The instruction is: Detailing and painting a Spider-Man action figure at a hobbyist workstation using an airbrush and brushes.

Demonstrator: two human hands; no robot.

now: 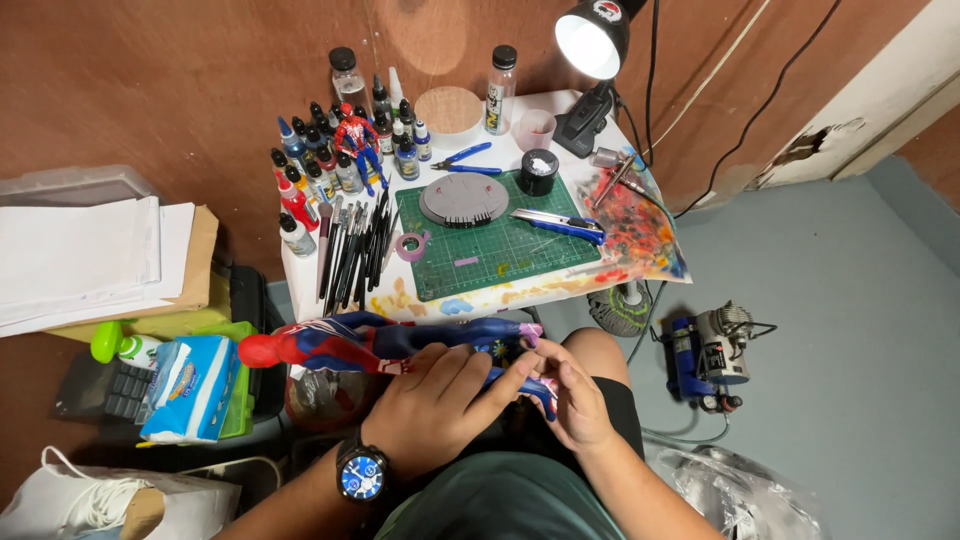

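My left hand [435, 405], a watch [361, 473] on its wrist, lies over the red and blue action figure [375, 345] resting across my lap, its grip closed around the figure's legs. My right hand [575, 395] meets it from the right, fingertips pinched shut on the figure's lower end near the feet; what exactly they pinch is too small to tell. The figure lies on its side, red head pointing left, just near of the surface's front edge.

To the left sit a blue tissue pack [190, 385] and a stack of white paper [85, 255]. Farther out, the white surface [305, 290] carries a green cutting mat [505, 250] with a grey round base [463, 198] and a blue craft knife [555, 222] on it. Left of the mat lies a row of brushes [355, 250], and beyond them paint bottles [315, 165] surround a small red figure [357, 135]. A lit desk lamp [592, 40] stands at the far right corner.
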